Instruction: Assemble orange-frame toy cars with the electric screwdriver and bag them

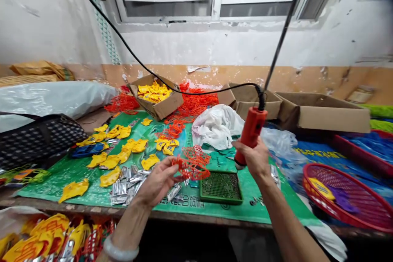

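My left hand (161, 178) pinches a red openwork plastic piece (194, 163) above the bench, left of a shallow green tray (221, 198) filled with small dark parts. In my right hand (256, 159) is a red electric screwdriver (250, 133), tip pointing down past the tray's right side. Its black cord rises from the top, beside a dark rod. Silvery metal pieces (129, 184) lie in a heap near my left wrist. Around them are several yellow plastic pieces (124, 153). A few small metal parts (256, 201) sit below my right hand.
Along the wall stand a carton of yellow pieces (159, 108), red openwork pieces (199, 104) and open cartons (334, 116). A white cloth bag (216, 125) lies mid-bench. A red basket (346, 225) is at right, a checkered bag (39, 139) at left. Finished-looking yellow items (46, 233) fill the lower left.
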